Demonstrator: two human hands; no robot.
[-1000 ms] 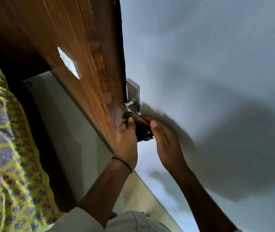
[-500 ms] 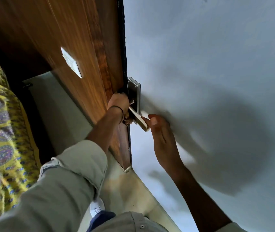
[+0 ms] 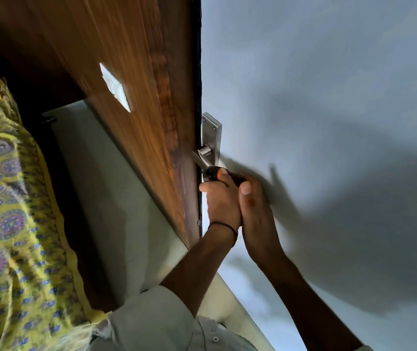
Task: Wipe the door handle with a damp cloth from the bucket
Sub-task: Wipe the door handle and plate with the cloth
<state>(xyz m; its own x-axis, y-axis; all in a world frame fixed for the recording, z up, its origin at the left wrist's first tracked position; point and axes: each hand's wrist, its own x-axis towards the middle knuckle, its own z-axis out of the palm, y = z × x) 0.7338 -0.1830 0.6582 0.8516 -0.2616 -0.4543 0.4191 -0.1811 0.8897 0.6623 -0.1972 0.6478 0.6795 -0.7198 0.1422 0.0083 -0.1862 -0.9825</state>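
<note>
**Both hands closed around a dark cloth on the lever**

The view is tilted, looking along the edge of a brown wood-grain door that stands open beside a pale grey painted wall. On the door's edge side sits a brushed-metal rectangular backplate with a screw near its top, and from it springs a silver metal lever door handle whose flat arm slants down toward the person.

The left hand is wrapped shut around the lower part of that lever, and a dark, bunched cloth shows at the top of the fist, pressed against the metal. A thin black thread band circles the left wrist, and a pale grey-green rolled sleeve covers the arm lower down. The right hand lies flush against the left, thumb up, its fingers curled in on the far side of the cloth; whether they grip the cloth or only brace it cannot be told.

A small white rectangular plate is fixed to the door face. At far left hangs yellow fabric printed with purple and blue paisley. A pale greenish floor runs beneath the door. The bucket is out of view.
</note>
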